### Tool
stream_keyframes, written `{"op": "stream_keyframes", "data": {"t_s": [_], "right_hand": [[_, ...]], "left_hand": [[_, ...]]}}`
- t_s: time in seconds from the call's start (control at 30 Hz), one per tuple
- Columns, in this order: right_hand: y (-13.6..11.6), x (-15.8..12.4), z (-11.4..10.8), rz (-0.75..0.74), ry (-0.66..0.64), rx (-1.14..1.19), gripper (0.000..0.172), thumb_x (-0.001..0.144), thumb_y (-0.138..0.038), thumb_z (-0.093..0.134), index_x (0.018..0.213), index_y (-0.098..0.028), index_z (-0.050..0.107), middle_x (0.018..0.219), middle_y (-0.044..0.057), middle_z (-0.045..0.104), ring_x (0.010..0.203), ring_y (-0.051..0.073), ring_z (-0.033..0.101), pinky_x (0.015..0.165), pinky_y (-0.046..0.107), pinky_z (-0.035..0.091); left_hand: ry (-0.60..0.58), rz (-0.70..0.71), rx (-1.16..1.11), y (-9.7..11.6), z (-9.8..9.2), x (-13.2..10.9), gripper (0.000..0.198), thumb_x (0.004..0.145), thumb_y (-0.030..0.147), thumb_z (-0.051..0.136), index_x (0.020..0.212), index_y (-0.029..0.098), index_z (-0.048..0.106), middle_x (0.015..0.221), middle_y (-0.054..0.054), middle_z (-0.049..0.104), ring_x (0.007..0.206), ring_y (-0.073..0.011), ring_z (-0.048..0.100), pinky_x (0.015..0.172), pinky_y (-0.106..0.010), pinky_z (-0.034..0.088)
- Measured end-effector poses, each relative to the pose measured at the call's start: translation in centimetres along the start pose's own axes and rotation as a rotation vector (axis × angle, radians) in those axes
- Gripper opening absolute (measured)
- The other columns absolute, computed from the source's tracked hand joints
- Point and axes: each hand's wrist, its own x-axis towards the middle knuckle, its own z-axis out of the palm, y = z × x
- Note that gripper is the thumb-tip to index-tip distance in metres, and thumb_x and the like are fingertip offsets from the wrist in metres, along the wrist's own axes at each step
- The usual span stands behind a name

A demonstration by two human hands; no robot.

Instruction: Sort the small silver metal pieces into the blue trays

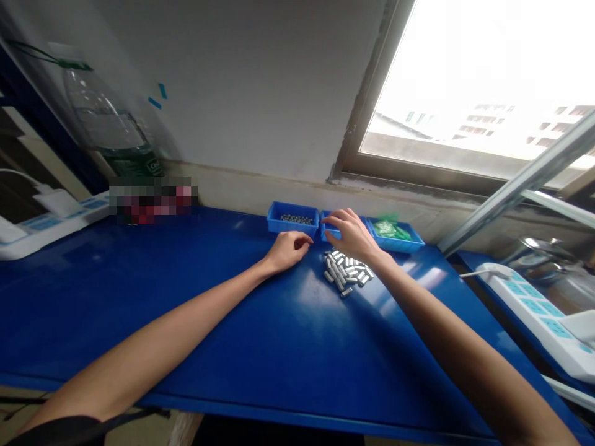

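Behind the metal cylinders (341, 271) heaped on the table (242, 347), I judge a reach in hand — right hand (351, 235) loosely spread at the middle bin (332, 230), left hand (287, 251) curled, its grip unclear — calling for a fine pinch.

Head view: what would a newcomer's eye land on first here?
The bright window at upper right would probably win, then the pile of shiny metal pieces on the blue table, just right of centre. Behind the pile, three blue trays stand in a row, the right hand partly hiding the middle one.
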Motion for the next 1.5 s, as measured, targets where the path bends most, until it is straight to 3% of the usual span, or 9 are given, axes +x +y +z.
{"op": "stream_keyframes", "data": {"t_s": [0.1, 0.27, 0.47, 0.7, 0.87, 1.03, 1.17, 1.27, 1.5], "right_hand": [[-0.1, 2.7, 0.9, -0.005, -0.172, -0.084, 0.065, 0.09, -0.041, 0.071, 0.15, -0.018, 0.057, 0.158, 0.018, 0.049, 0.143, 0.042, 0.042, 0.113, 0.058, 0.04], [-0.1, 6.4, 2.2, -0.002, -0.314, -0.049, 0.088, 0.079, -0.04, 0.08, 0.158, -0.022, 0.046, 0.152, 0.018, 0.057, 0.141, 0.041, 0.046, 0.113, 0.058, 0.038], [-0.7, 7.7, 2.5, 0.019, -0.397, -0.06, 0.028, 0.077, -0.036, 0.083, 0.101, -0.021, 0.081, 0.104, 0.013, 0.079, 0.119, 0.037, 0.064, 0.097, 0.044, 0.049], [-1.5, 6.3, 2.3, -0.009, -0.063, 0.186, 0.014, 0.087, -0.026, 0.077, 0.096, -0.018, 0.083, 0.11, 0.011, 0.081, 0.103, 0.027, 0.075, 0.094, 0.032, 0.054], [-4.1, 5.7, -1.4, -0.036, 0.145, 0.295, 0.017, 0.09, -0.029, 0.074, 0.097, -0.018, 0.084, 0.105, 0.01, 0.081, 0.098, 0.026, 0.076, 0.092, 0.035, 0.057], [-6.2, 3.2, -4.0, -0.152, 0.079, 0.36, 0.018, 0.095, -0.034, 0.069, 0.097, -0.023, 0.083, 0.101, 0.007, 0.081, 0.113, 0.028, 0.072, 0.102, 0.042, 0.056], [-5.1, -0.8, -3.1, -0.063, 0.199, 0.405, 0.037, 0.094, -0.037, 0.07, 0.129, -0.025, 0.072, 0.134, 0.009, 0.072, 0.125, 0.027, 0.066, 0.108, 0.044, 0.054], [-4.3, -4.7, -1.6, 0.047, 0.27, 0.298, 0.033, 0.099, -0.035, 0.062, 0.129, -0.025, 0.07, 0.126, 0.011, 0.074, 0.122, 0.029, 0.066, 0.107, 0.049, 0.054], [-5.8, -9.0, 1.5, -0.119, -0.012, 0.052, 0.033, 0.102, -0.037, 0.059, 0.129, -0.025, 0.071, 0.146, 0.011, 0.065, 0.143, 0.035, 0.05, 0.113, 0.058, 0.046]], "left_hand": [[0.066, -0.054, -0.001, 0.2, -0.1, 0.0, 0.022, 0.088, 0.016, 0.061, 0.099, 0.017, 0.081, 0.098, -0.006, 0.081, 0.088, -0.0206, 0.076, 0.085, -0.03, 0.058], [0.099, -0.139, -0.026, 0.0, -0.2, 0.1, 0.02, 0.088, 0.015, 0.063, 0.096, 0.017, 0.081, 0.093, -0.006, 0.081, 0.084, -0.0204, 0.076, 0.08, -0.028, 0.059], [0.136, -0.188, -0.045, -0.2, -0.1, 0.0, 0.021, 0.087, 0.014, 0.061, 0.094, 0.016, 0.081, 0.088, -0.006, 0.081, 0.082, -0.02, 0.076, 0.078, -0.027, 0.059], [0.072, -0.281, -0.119, 0.0, -0.7, 0.0, 0.034, 0.093, 0.046, 0.064, 0.093, 0.016, 0.081, 0.089, -0.009, 0.081, 0.097, -0.0278, 0.076, 0.088, -0.033, 0.057], [-0.053, -0.272, -0.695, -0.2, -1.5, 0.4, 0.063, 0.081, 0.067, 0.075, 0.125, 0.022, 0.072, 0.13, -0.011, 0.073, 0.123, -0.0284, 0.068, 0.102, -0.038, 0.055], [-0.077, -0.206, -0.966, 1.2, -2.2, 0.0, 0.071, 0.079, 0.071, 0.076, 0.132, 0.024, 0.068, 0.144, -0.012, 0.064, 0.138, -0.0296, 0.057, 0.111, -0.045, 0.049], [-0.007, -0.215, -0.98, 2.0, -2.3, -0.3, 0.064, 0.073, 0.056, 0.086, 0.124, 0.02, 0.07, 0.135, -0.012, 0.069, 0.131, -0.0302, 0.062, 0.109, -0.044, 0.05], [0.025, -0.254, -0.936, 1.9, -2.4, -0.4, 0.058, 0.067, 0.044, 0.093, 0.114, 0.018, 0.071, 0.123, -0.01, 0.074, 0.119, -0.0278, 0.069, 0.105, -0.041, 0.054], [-0.068, -0.294, -0.83, 1.7, -2.5, -1.0, 0.043, 0.073, 0.038, 0.09, 0.103, 0.015, 0.069, 0.108, -0.008, 0.076, 0.099, -0.0234, 0.073, 0.098, -0.04, 0.058]]}}
